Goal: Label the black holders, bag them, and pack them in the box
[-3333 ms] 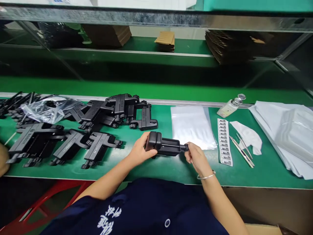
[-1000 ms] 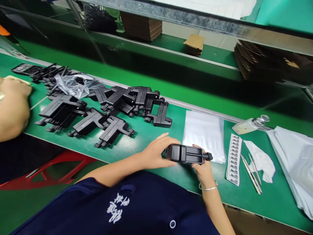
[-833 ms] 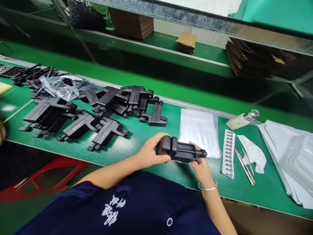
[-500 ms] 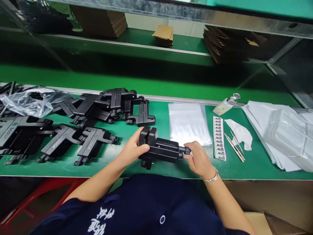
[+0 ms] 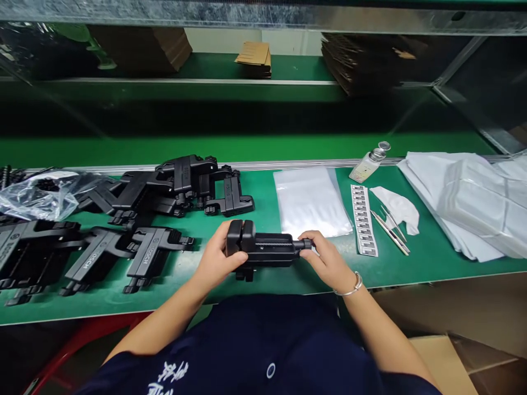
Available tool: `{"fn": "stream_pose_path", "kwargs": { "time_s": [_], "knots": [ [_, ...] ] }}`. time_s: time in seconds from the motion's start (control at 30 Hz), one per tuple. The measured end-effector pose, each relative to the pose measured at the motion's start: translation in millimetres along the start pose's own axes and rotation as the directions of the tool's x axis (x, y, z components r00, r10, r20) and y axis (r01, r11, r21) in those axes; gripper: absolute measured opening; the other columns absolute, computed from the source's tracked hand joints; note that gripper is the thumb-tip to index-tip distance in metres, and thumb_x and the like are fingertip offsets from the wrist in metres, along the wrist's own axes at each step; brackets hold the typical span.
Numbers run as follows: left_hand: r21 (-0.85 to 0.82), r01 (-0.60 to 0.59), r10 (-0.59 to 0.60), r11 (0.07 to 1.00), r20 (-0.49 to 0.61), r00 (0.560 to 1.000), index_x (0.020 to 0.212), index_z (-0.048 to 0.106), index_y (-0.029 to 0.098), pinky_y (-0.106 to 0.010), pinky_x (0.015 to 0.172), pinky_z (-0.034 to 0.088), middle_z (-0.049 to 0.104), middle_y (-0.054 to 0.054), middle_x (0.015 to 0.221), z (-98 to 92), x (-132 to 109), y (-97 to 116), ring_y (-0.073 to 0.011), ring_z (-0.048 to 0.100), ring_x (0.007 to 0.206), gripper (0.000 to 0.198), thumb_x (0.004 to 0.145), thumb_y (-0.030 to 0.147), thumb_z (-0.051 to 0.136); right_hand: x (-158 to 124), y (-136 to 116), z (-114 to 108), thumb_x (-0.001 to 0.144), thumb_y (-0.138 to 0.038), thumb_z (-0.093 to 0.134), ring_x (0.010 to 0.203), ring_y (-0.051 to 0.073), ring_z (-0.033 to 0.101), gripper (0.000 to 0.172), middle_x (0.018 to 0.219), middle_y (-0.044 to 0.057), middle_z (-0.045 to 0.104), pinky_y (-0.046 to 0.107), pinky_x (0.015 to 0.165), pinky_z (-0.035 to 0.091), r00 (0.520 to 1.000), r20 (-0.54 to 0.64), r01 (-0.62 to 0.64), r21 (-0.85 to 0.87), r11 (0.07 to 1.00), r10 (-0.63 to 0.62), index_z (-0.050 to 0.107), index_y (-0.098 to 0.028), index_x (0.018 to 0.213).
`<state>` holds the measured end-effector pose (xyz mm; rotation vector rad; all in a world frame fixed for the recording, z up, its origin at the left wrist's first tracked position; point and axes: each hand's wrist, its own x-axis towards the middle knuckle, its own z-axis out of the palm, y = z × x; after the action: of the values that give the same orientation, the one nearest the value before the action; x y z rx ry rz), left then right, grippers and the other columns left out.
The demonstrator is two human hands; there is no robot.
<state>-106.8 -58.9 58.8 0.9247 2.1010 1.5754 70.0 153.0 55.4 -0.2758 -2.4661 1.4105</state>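
Observation:
I hold a black plastic clamp-like part just above the green bench, near its front edge. My left hand is wrapped round the part's thick left end. My right hand pinches the small knob at its right end. A silver bangle sits on my right wrist. Directly behind the part lies a flat clear plastic bag.
Several more black parts lie in heaps on the left, beside a crumpled clear bag. To the right are a label strip, tweezers, a white cloth, a small bottle and a stack of white bags. Cardboard stacks fill the shelf behind.
The view swung from a tilted leftward look back to level. The part has been turned and shifted slightly in my hands. A co-worker's hand at far left is out of view now.

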Motion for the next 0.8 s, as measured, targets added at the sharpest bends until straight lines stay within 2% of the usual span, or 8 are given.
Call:
{"fn": "stream_pose_path", "kwargs": {
  "time_s": [0.1,0.2,0.27,0.3,0.37,0.5,0.6,0.8],
  "knots": [
    [0.118,-0.259,0.252,0.959,0.067,0.965,0.112,0.056,0.022,-0.038,0.078,0.054,0.067,-0.008,0.100,-3.8,-0.3,-0.5,-0.0258,0.067,0.089,0.064,0.066,0.061,0.076,0.7,1.1,-0.9,0.093,-0.047,0.051,0.069,0.016,0.055,0.028,0.080,0.001,0.058,0.030,0.064,0.047,0.985,0.063,-0.172,0.229,0.958,0.162,0.058,-0.021,0.103],
    [0.075,-0.581,0.563,0.811,0.172,0.808,0.117,0.052,0.026,-0.039,0.078,0.056,0.069,-0.007,0.099,-4.5,1.1,-1.9,-0.0261,0.070,0.090,0.060,0.068,0.042,0.082,3.4,4.1,1.4,0.088,-0.053,0.056,0.067,0.015,0.055,0.035,0.078,0.000,0.056,0.028,0.063,0.046,0.958,0.120,-0.284,0.471,0.835,0.259,0.059,-0.020,0.098],
    [0.052,-0.662,0.646,0.748,0.174,0.744,0.119,0.052,0.027,-0.040,0.079,0.056,0.069,-0.007,0.100,-3.0,1.2,-3.3,-0.0261,0.071,0.092,0.062,0.067,0.037,0.084,4.2,5.1,4.3,0.088,-0.055,0.056,0.065,0.014,0.055,0.037,0.074,-0.001,0.054,0.028,0.062,0.046,0.950,0.120,-0.308,0.504,0.807,0.287,0.060,-0.019,0.097],
    [0.056,-0.657,0.642,0.752,0.162,0.749,0.119,0.052,0.027,-0.039,0.078,0.056,0.069,-0.007,0.099,-1.9,0.7,-4.0,-0.0257,0.071,0.090,0.061,0.067,0.036,0.084,4.0,5.1,5.8,0.089,-0.054,0.054,0.064,0.014,0.055,0.037,0.071,-0.001,0.052,0.028,0.062,0.045,0.953,0.097,-0.298,0.481,0.824,0.288,0.059,-0.019,0.099],
    [0.096,-0.556,0.548,0.826,0.100,0.831,0.117,0.054,0.026,-0.037,0.077,0.055,0.069,-0.006,0.099,0.3,-1.3,-4.8,-0.0246,0.070,0.088,0.057,0.068,0.040,0.082,2.5,3.8,8.2,0.094,-0.051,0.048,0.065,0.015,0.055,0.037,0.070,-0.002,0.051,0.029,0.063,0.046,0.972,0.014,-0.223,0.361,0.905,0.234,0.056,-0.020,0.111],
    [0.061,-0.188,0.192,0.980,-0.075,0.978,0.113,0.058,0.021,-0.033,0.072,0.051,0.066,-0.006,0.097,2.1,-4.6,-4.5,-0.0228,0.064,0.083,0.060,0.073,0.065,0.069,-1.5,-0.2,8.4,0.095,-0.045,0.046,0.077,0.020,0.060,0.033,0.090,0.006,0.061,0.035,0.071,0.049,0.988,-0.153,0.040,0.012,0.999,-0.037,0.051,-0.021,0.116],
    [0.032,-0.121,0.122,0.992,-0.037,0.992,0.111,0.057,0.020,-0.033,0.071,0.050,0.065,-0.006,0.096,0.3,-4.8,-3.3,-0.0226,0.063,0.082,0.068,0.068,0.071,0.069,-2.4,-0.8,6.3,0.096,-0.041,0.044,0.068,0.017,0.057,0.025,0.081,0.003,0.060,0.032,0.064,0.047,0.992,-0.121,0.039,0.001,0.999,-0.039,0.052,-0.021,0.109],
    [0.146,-0.257,0.256,0.955,0.023,0.966,0.109,0.056,0.021,-0.036,0.075,0.051,0.066,-0.007,0.097,-1.7,-4.6,-3.0,-0.0246,0.065,0.084,0.061,0.067,0.062,0.073,3.5,4.3,5.8,0.094,-0.051,0.047,0.061,0.014,0.048,0.033,0.065,-0.003,0.051,0.027,0.058,0.039,0.979,0.005,-0.196,0.255,0.947,0.201,0.057,-0.020,0.098]
  ]
}}
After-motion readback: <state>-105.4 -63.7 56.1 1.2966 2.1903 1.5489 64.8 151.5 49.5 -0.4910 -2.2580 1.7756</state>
